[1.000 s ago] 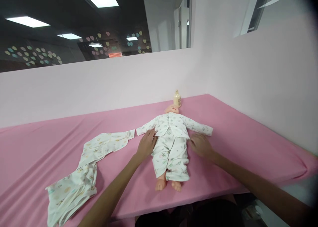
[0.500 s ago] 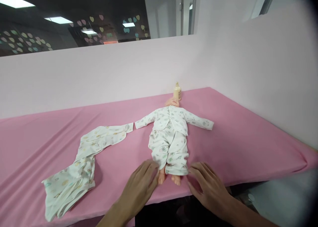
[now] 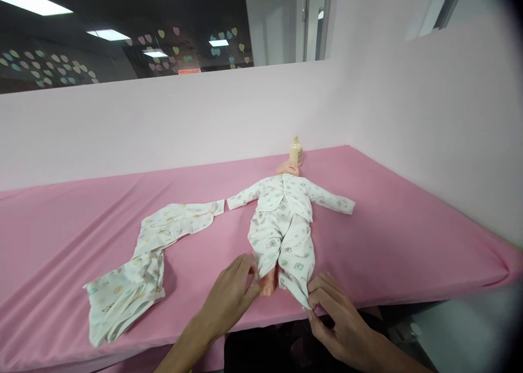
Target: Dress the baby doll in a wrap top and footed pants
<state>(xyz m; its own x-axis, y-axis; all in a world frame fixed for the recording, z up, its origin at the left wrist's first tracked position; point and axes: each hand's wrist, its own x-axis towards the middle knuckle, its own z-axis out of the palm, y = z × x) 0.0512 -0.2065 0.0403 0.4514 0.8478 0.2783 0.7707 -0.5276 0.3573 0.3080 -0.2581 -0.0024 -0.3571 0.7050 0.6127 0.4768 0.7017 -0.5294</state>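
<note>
A baby doll [image 3: 286, 209] in white printed pyjamas lies on its back on the pink padded table [image 3: 388, 226], head away from me. My left hand [image 3: 231, 294] pinches the cuff of the doll's left-side trouser leg by the bare foot [image 3: 267, 287]. My right hand [image 3: 337, 313] pinches the hem of the other trouser leg [image 3: 296, 288] and has it drawn down over that foot, near the table's front edge.
A second set of white printed baby clothes [image 3: 139, 264] lies spread at the left. A small cream bottle [image 3: 296, 150] stands behind the doll's head against the pink wall. The table ends close in front of me; walls bound the back and right.
Both hands came down from the doll's waist to its feet and closed on the trouser cuffs. The right-side leg is now pulled down over the foot.
</note>
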